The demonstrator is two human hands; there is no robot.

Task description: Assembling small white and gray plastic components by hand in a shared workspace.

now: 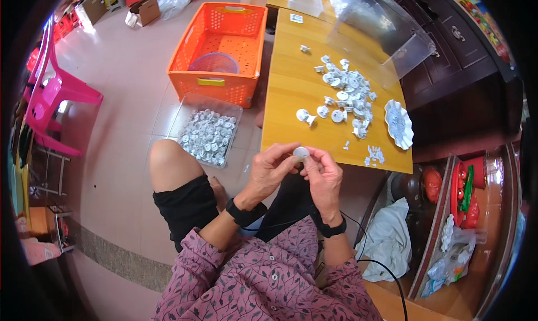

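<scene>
The left hand (273, 167) and right hand (325, 172) pinch a small white disc (301, 152) between their fingertips at the near edge of the desk (286, 97), probably so both thumbs can work on it in plain sight. The loose pile of white parts (350, 91) and the tiny white pieces (375, 154) lie just beyond, seemingly spread for easy picking.

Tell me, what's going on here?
A person in a pink patterned shirt has one small white round piece pinched in the left hand and right hand. More white pieces lie loosely heaped on the yellow table. A clear bin on the floor holds many small white ones.
</scene>
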